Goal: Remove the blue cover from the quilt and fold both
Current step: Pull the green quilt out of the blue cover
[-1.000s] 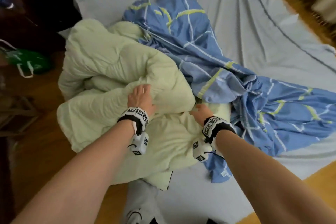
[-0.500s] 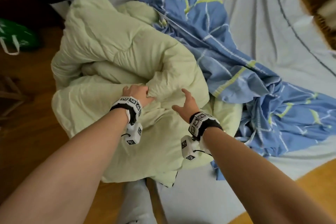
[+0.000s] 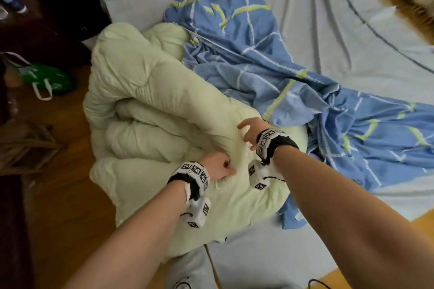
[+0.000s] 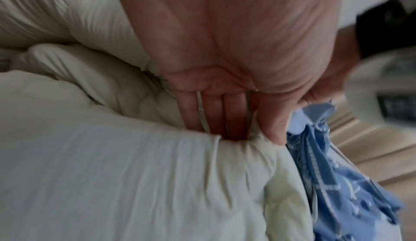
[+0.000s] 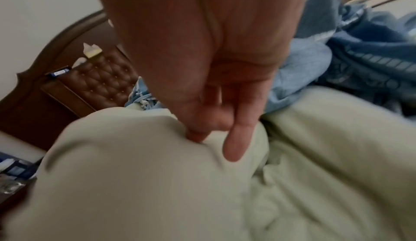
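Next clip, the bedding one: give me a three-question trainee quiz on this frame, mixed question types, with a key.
1. True or false: the blue cover still wraps the whole quilt.
2. Multiple choice: what does the left hand grip? A) the blue cover B) a fold of the quilt C) the green bag
3. Short answer: where does the green bag lie?

Key
1. False. The pale green quilt lies bare in a bunched heap, and the cover lies crumpled beside it on the bed sheet.
2. B. Its fingers dig into the quilt fabric.
3. On the wooden floor, on the person's left of the bed.
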